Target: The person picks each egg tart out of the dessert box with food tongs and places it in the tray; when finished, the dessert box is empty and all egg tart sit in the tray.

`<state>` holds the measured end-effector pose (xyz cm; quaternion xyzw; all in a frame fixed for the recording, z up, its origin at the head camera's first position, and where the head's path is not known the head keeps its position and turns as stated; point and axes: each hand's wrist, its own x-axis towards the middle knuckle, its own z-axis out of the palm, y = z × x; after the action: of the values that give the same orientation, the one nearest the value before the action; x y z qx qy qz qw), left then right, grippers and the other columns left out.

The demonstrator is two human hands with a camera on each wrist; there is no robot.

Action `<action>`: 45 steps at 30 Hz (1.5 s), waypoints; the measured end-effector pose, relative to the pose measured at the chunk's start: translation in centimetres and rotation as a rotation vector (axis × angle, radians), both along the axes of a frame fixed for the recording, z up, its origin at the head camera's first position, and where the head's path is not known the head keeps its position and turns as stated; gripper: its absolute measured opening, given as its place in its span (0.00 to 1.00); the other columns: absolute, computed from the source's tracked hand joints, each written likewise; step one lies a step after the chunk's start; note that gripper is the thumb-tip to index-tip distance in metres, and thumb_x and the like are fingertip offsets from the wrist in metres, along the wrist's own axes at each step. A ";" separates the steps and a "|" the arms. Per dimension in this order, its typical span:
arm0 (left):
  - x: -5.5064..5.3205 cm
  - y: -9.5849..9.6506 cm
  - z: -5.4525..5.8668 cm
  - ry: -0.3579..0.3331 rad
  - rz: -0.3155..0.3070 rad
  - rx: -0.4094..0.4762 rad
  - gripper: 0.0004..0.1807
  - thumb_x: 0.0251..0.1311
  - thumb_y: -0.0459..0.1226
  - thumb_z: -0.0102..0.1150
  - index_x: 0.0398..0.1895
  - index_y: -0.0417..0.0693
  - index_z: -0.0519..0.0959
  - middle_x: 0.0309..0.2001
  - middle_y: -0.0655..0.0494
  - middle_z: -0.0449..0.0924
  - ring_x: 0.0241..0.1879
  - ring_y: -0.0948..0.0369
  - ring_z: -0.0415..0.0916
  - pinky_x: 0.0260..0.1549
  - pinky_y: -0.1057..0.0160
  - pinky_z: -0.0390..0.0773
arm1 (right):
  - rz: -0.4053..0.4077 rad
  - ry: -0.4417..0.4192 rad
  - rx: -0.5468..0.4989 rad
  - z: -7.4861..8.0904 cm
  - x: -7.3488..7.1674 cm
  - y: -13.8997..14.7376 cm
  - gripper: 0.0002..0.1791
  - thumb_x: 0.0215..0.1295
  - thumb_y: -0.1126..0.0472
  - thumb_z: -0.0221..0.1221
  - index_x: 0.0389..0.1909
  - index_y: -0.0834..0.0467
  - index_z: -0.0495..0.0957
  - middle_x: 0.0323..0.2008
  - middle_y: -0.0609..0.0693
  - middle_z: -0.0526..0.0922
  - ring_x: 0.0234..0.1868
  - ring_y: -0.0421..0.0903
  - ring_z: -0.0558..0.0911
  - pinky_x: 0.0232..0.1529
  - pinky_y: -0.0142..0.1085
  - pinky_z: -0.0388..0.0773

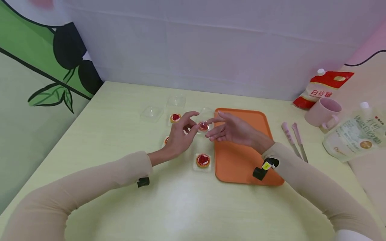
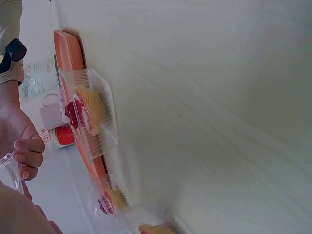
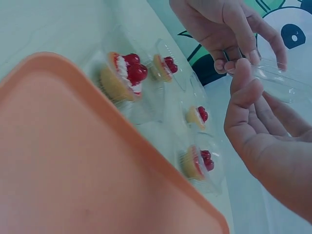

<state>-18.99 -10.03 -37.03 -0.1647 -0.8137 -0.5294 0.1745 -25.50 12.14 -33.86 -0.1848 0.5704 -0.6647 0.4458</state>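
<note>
My left hand (image 1: 182, 134) pinches the edge of a clear plastic lid (image 3: 282, 83) between thumb and fingers. Facing it, my right hand (image 1: 233, 129) has loosely bent fingers close to the lid, which overlaps them in the left wrist view. Under the hands, a cherry-topped tart (image 1: 203, 126) shows between the fingertips in the head view. A second tart (image 1: 203, 160) sits on a clear plastic base nearer to me. Two more stand to the left, one tart (image 1: 176, 117) behind my left hand, the other (image 1: 166, 140) partly hidden by it.
An orange tray (image 1: 241, 160) lies under my right hand and forearm. Clear plastic lids (image 1: 150, 113) rest at the back left. To the right are two pink-handled utensils (image 1: 287, 134), a pink mug (image 1: 321, 112), a red-and-white bag (image 1: 322, 88) and a pale spouted pouch (image 1: 352, 134).
</note>
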 end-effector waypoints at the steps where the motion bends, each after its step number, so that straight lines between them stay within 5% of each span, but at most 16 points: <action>1: -0.1 -0.1 0.0 0.003 0.009 -0.002 0.19 0.65 0.28 0.57 0.59 0.42 0.74 0.31 0.41 0.83 0.30 0.54 0.75 0.33 0.66 0.74 | -0.003 0.001 0.004 0.1 -0.1 -0.2 0.39 0.78 0.41 0.38 0.73 0.69 0.54 0.40 0.51 0.90 0.42 0.45 0.88 0.49 0.35 0.81; 7: -0.9 -0.8 0.5 0.014 0.051 -0.014 0.20 0.65 0.28 0.56 0.60 0.41 0.74 0.30 0.44 0.83 0.29 0.55 0.74 0.33 0.65 0.74 | -0.043 0.090 0.096 1.2 -1.0 -1.2 0.35 0.79 0.41 0.38 0.71 0.64 0.61 0.42 0.52 0.90 0.42 0.46 0.88 0.49 0.35 0.82; 15: -1.7 -2.8 1.1 -0.050 0.120 0.014 0.21 0.67 0.28 0.53 0.63 0.45 0.74 0.31 0.42 0.82 0.28 0.55 0.73 0.32 0.67 0.73 | -0.126 0.410 0.271 3.0 -2.3 -3.6 0.26 0.79 0.47 0.45 0.68 0.58 0.69 0.53 0.62 0.85 0.45 0.50 0.88 0.46 0.37 0.83; 22: -1.8 -5.5 1.8 -0.139 0.184 0.006 0.23 0.67 0.29 0.53 0.65 0.48 0.73 0.33 0.39 0.82 0.29 0.56 0.73 0.32 0.69 0.72 | -0.169 0.611 0.241 3.0 -3.3 -6.4 0.23 0.74 0.64 0.54 0.68 0.55 0.70 0.52 0.60 0.82 0.42 0.50 0.88 0.54 0.52 0.81; 25: -1.8 -6.7 2.2 -0.169 0.209 -0.008 0.23 0.67 0.30 0.53 0.65 0.49 0.73 0.33 0.40 0.82 0.29 0.58 0.74 0.31 0.71 0.73 | -0.155 0.656 0.212 2.9 -3.8 -7.5 0.25 0.73 0.66 0.55 0.69 0.54 0.70 0.51 0.59 0.82 0.41 0.49 0.88 0.53 0.51 0.82; 35: -1.3 -10.6 2.8 -0.332 0.186 -0.023 0.26 0.68 0.30 0.54 0.69 0.49 0.70 0.33 0.43 0.84 0.29 0.67 0.80 0.32 0.72 0.79 | -0.095 0.685 0.154 1.9 -5.2 -10.9 0.24 0.69 0.69 0.59 0.66 0.59 0.73 0.49 0.61 0.82 0.42 0.58 0.87 0.50 0.48 0.84; 40: -0.7 -13.0 2.9 -0.424 0.172 -0.080 0.30 0.69 0.32 0.56 0.73 0.50 0.64 0.33 0.47 0.84 0.30 0.69 0.80 0.35 0.72 0.80 | -0.068 0.642 0.155 1.0 -5.5 -13.1 0.23 0.68 0.69 0.60 0.64 0.60 0.74 0.50 0.64 0.81 0.43 0.53 0.85 0.54 0.51 0.82; 45: 0.2 -15.1 2.9 -0.523 0.182 -0.165 0.33 0.70 0.35 0.57 0.76 0.50 0.60 0.34 0.51 0.86 0.33 0.65 0.82 0.39 0.73 0.78 | -0.057 0.554 0.173 -0.2 -5.2 -15.6 0.20 0.68 0.70 0.60 0.60 0.62 0.76 0.41 0.61 0.82 0.45 0.65 0.84 0.55 0.54 0.80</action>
<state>-18.81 -25.14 -34.09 0.0374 -0.8829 -0.4679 -0.0084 -30.72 -3.50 -34.02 -0.3046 0.7299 -0.5501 0.2681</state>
